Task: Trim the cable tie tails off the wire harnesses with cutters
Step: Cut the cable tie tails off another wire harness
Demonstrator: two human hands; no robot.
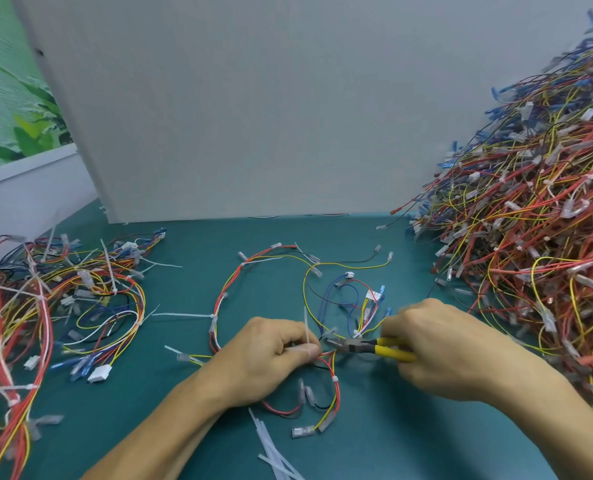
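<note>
Head view, looking down on a teal table top [184, 427].

- Left hand [270, 355], lower centre of the frame: fingers curled, pinching a wire harness [214, 320] at a white cable tie. The tie tail [307, 330] stands upright out of the fingertips.
- Right hand [437, 344], right of centre: closed round the yellow handles of the cutters [364, 347]. The dark cutter head points left, its tips just beside the left fingertips and the base of the tail. Cannot tell whether the blades touch the tie.
- The harness being worked on lies in the middle of the frame in loose loops of red, yellow, black and blue wire with clear terminal sleeves at the ends. More white ties sit along it; one long uncut tail juts left from its left loop.
- Cut tie tails [270, 448] lie in a small heap at the bottom centre, just below the hands.
- Left edge: a low, spread heap of harnesses [45, 306] with many long tie tails sticking out.
- Right edge: a tall pile of harnesses [530, 220], rising to the upper right corner.
- Behind the work area: a white board [236, 116] standing upright. Upper left of the frame: a picture of green leaves [28, 109].
</note>
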